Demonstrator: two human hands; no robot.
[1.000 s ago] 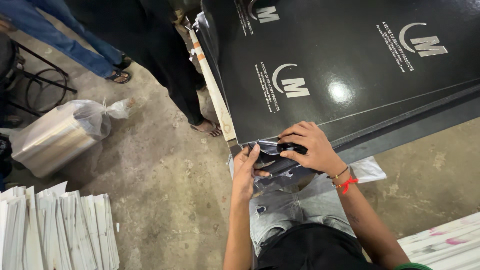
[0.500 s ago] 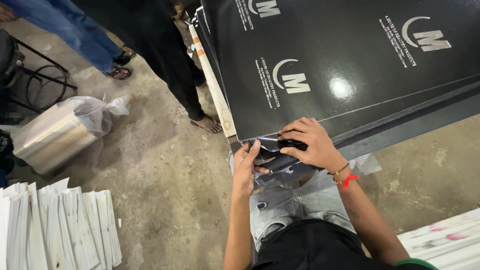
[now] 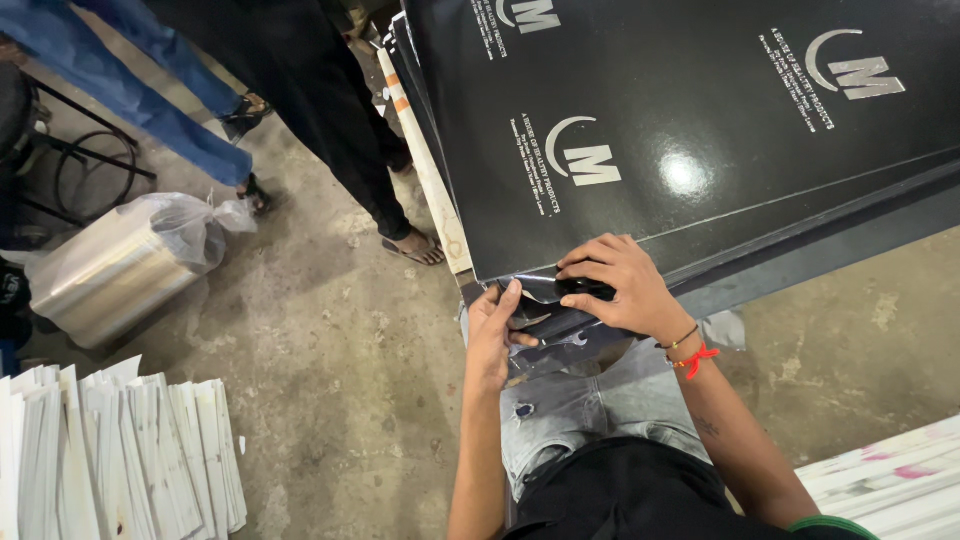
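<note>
Now 2 hands — left hand (image 3: 492,335), right hand (image 3: 618,288) — pinching black glossy sheets' (image 3: 700,130) corner.

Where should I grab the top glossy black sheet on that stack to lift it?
Probably at the near corner of the top black sheet, coming from the person's side. There the sheet edges curl loose under the left hand and right hand; elsewhere the sheet lies flat on the stack.

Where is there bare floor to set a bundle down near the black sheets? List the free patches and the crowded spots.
Free: concrete floor between the plastic-wrapped roll, the white stacks and the left hand. Also floor right of the right hand, below the black sheets, above the white boards. Crowded: the sheets' corner under both hands, and top left by bystanders' feet.
</note>
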